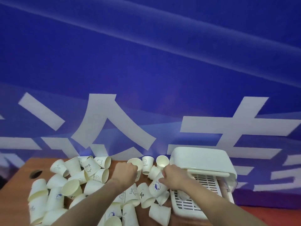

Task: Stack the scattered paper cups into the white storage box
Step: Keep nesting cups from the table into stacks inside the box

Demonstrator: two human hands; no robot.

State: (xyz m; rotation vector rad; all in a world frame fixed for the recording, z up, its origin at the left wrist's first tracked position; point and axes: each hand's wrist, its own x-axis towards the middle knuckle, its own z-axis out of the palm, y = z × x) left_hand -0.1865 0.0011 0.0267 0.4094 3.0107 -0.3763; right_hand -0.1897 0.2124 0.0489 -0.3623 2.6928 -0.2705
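Note:
Several white paper cups [73,176] with small printed drawings lie scattered and tipped over a brown table [21,178]. My left hand [125,172] grips a cup [136,163] by its rim near the table's far edge. My right hand [175,176] holds a cup with a blue whale print [157,187] beside the white storage box [202,160]. The box stands at the right with its lid raised and a slotted white tray [187,204] inside. A cup [183,195] lies in the tray, partly hidden by my right forearm.
A round cable hole [36,174] opens in the table at the far left. A blue banner wall [146,79] with large white characters rises right behind the table. Two upright cups [147,162] stand at the far edge between my hands.

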